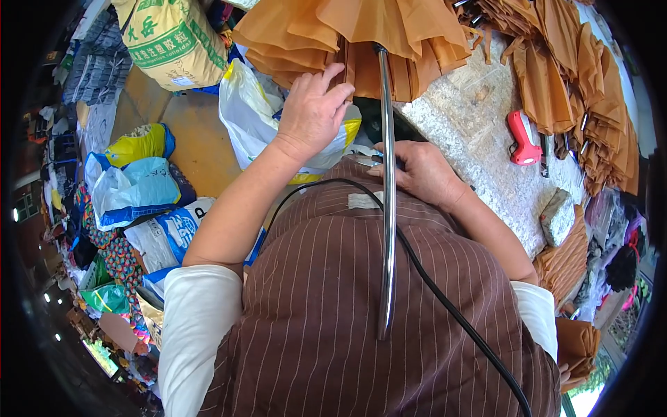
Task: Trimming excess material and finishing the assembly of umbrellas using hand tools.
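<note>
The orange umbrella [399,28] lies beyond both hands. The left hand [310,115] is at its cloth edge, pinching or not I cannot tell; the right hand [425,172], beside the shaft [388,236], grips a small dark tool [399,163].

Green lettering [158,54] on sack [172,42]; white on blue-white bag [175,231].

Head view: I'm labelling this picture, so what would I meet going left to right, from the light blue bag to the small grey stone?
Light blue bag, left hand, right hand, red tool, small grey stone.
</note>
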`<action>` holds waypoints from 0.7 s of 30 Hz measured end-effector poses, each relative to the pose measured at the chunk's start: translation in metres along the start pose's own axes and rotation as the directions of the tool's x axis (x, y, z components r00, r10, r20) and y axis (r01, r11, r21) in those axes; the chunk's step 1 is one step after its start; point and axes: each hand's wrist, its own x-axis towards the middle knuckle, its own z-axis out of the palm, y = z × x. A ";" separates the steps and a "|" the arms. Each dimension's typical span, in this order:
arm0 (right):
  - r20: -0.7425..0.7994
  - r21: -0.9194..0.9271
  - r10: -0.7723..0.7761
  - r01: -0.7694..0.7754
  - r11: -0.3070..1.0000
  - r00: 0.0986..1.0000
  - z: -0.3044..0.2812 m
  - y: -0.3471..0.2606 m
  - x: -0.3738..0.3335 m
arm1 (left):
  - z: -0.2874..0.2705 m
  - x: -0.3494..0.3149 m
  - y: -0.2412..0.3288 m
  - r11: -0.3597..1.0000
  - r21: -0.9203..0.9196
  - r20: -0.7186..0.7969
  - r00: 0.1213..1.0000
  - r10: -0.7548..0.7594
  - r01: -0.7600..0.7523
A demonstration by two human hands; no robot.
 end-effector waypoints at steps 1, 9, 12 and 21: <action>-0.014 0.010 0.019 -0.019 1.000 1.000 -0.001 0.002 -0.002 | 0.001 0.002 0.000 0.999 0.033 0.014 1.000 0.022 -0.023; -0.218 0.171 0.117 -0.080 0.982 0.969 -0.020 0.007 -0.011 | -0.001 -0.002 -0.006 0.939 -0.300 0.089 0.985 -0.147 0.167; -0.271 0.191 0.141 -0.091 0.977 0.952 -0.031 0.006 -0.005 | -0.004 -0.002 -0.006 0.807 -0.469 0.212 0.933 -0.292 0.359; -0.188 -0.023 0.093 -0.099 0.995 0.978 -0.040 -0.010 0.033 | -0.007 0.002 -0.007 0.027 -0.821 0.473 0.707 -0.526 0.570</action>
